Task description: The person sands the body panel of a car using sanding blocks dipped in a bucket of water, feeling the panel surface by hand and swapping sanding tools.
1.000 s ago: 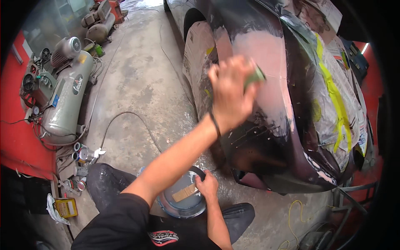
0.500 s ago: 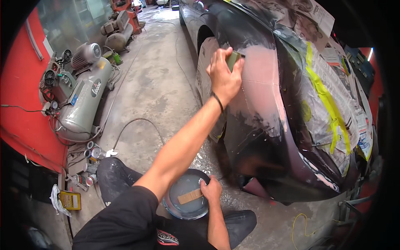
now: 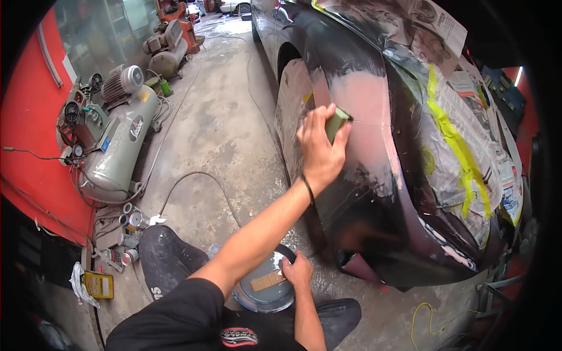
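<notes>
My left hand [image 3: 321, 146] grips a green sanding block [image 3: 336, 123] against the left part of a pink-filler patch [image 3: 366, 93] on the dark car fender [image 3: 363, 228]. Down by my lap, my right hand [image 3: 297, 270] has its fingers closed on the dark rim of a round grey bucket [image 3: 263, 303] of cloudy liquid, with a tan strip [image 3: 266, 281] in it. My left forearm crosses above the bucket and hides part of it.
Air compressors [image 3: 126, 146] line the red wall [image 3: 32, 175] on the left, with cans [image 3: 134, 219] and a yellow tin [image 3: 98, 285] below. Newspaper [image 3: 456, 152] with yellow tape masks the car's front. Hoses cross the concrete floor [image 3: 211, 117]; another car [image 3: 234, 7] stands far back.
My left hand and block moved up the fender, then down again, now lower than half a second ago. The view shifted slightly. My right hand stays on the bucket rim.
</notes>
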Available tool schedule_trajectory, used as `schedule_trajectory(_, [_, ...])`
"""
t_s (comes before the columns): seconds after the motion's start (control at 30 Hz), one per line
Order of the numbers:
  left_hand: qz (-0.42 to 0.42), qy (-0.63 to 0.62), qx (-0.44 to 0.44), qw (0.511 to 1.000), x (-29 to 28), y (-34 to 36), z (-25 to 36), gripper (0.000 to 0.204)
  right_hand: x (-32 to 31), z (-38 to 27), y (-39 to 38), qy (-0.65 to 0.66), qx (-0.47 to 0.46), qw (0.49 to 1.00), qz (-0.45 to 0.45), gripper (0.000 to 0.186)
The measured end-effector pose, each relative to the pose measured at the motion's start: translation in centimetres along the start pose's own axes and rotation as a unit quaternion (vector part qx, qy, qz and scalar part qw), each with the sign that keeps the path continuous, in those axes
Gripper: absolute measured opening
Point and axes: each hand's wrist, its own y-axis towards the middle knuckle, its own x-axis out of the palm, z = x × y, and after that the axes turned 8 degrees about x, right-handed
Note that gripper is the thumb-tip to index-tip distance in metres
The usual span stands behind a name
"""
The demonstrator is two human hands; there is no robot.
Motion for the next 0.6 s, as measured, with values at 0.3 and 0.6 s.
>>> schedule_trajectory(0.3, [-0.007,0.041,-0.011,0.999,0.8,3.9,1.4,0.041,0.0,-0.1,-0.2,-0.001,0.002,1.000,0.007,0.056])
schedule_trajectory(0.6, [-0.068,0.113,0.112,0.985,0.5,10.7,3.4,0.041,0.6,-1.9,-0.6,0.032,-0.011,0.999,-0.001,0.058])
